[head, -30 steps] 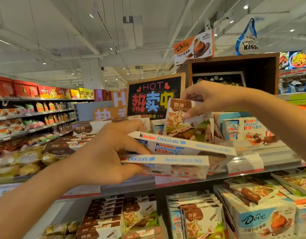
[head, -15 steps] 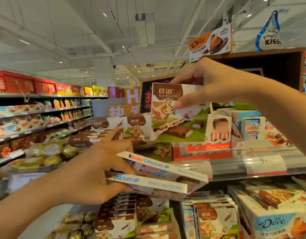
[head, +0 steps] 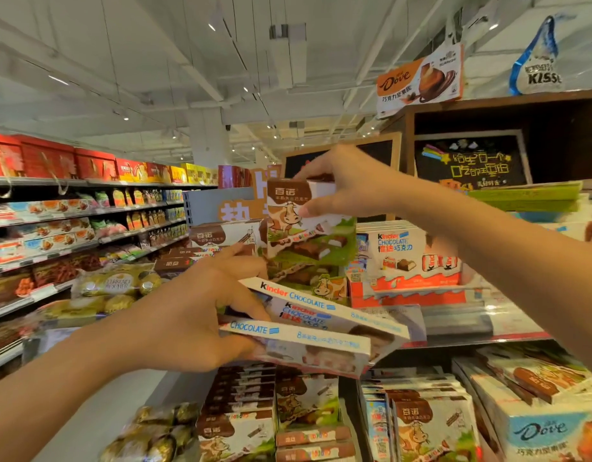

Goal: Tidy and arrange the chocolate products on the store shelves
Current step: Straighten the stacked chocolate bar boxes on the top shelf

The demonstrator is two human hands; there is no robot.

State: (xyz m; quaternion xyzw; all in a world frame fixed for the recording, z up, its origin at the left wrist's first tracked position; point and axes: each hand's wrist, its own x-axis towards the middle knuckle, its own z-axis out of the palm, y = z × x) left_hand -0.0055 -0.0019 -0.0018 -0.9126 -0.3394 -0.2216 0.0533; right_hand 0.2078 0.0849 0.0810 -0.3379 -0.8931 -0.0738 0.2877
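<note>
The left hand (head: 194,315) grips two flat Kinder boxes (head: 321,325) by their near ends, thumb on top and fingers curled beneath, with the index finger lying straight and pointing toward the shelf. The two boxes are stacked but fanned slightly apart, tilted so their long white edges face the camera, and they hang in front of the shelf edge (head: 471,335) without resting on it.

The right hand (head: 348,185) pinches a cow box (head: 301,225) at its top edge, thumb on the front face and fingers curled over the top and back. The box stands upright and face-on, showing a brown label, a cartoon cow and chocolate pieces on green grass. Its lower part sits just in front of more cow boxes (head: 308,275) on the shelf; whether it touches them is unclear.

To the right of the held box, a red and white Kinder display carton (head: 408,261) stands upright on the same shelf. To the left, other brown-topped boxes (head: 221,238) lie and lean on the shelf, beside gold-wrapped chocolates (head: 118,285).

On the shelf below, more cow boxes (head: 301,405) stand in rows, and a Dove box (head: 548,431) sits at the lower right. Above, a Dove sign (head: 421,81) and a Kisses sign (head: 538,58) hang near a dark wooden case (head: 508,105) that holds a chalkboard (head: 468,161).
</note>
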